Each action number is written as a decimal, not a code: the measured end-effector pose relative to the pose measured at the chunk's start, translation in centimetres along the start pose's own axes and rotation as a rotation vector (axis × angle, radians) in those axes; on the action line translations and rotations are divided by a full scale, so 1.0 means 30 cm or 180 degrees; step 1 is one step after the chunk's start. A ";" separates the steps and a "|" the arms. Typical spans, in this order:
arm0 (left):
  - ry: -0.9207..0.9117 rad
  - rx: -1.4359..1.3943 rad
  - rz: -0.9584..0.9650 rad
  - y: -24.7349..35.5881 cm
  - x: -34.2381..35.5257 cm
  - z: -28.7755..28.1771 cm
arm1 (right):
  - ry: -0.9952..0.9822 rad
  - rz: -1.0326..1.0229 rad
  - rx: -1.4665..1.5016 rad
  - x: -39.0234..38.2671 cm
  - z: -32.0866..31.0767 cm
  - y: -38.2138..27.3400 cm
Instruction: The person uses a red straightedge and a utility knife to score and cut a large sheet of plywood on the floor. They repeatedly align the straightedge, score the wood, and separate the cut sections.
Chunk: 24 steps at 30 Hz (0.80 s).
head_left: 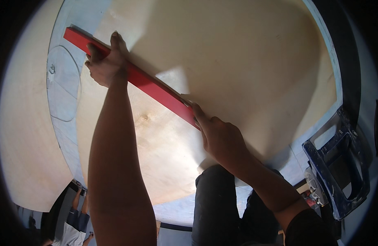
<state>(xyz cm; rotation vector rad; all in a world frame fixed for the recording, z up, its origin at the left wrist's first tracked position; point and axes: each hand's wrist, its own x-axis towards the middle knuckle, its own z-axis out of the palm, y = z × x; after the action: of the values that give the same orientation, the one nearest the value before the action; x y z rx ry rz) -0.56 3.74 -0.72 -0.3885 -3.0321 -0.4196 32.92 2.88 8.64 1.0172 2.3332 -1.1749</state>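
A long red bar [156, 92] lies diagonally across a large pale wooden sheet [254, 53]. My left hand [107, 63] grips the bar near its upper left end, fingers spanning its width. My right hand [217, 135] is closed at the bar's lower right end, around a small thin object at its far edge, too hidden to name. A narrow darker strip shows along that far edge.
Another pale sheet [25, 131] lies at left, beside a looped thin cord [74, 61] on a bluish surface. A scuffed dark-blue handled frame [332, 168] stands at right, near my legs [213, 205]. Another person [76, 225] is at lower left.
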 end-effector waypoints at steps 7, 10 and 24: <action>-0.0246 0.0023 -0.0120 -0.001 0.015 -0.009 | -0.0377 0.0130 -0.0082 -0.067 -0.017 0.043; 0.0079 0.0026 -0.0139 0.004 -0.008 -0.002 | -0.0252 0.0064 -0.0045 -0.107 -0.011 0.068; 0.0273 0.0357 0.1040 -0.115 0.110 0.088 | 0.0076 -0.0046 0.0234 -0.217 0.043 0.157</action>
<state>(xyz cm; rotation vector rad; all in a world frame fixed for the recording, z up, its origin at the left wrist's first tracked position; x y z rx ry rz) -4.67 2.04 -3.85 -0.8169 -2.8185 -0.2360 40.77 0.83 8.96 1.0462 2.3347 -1.2692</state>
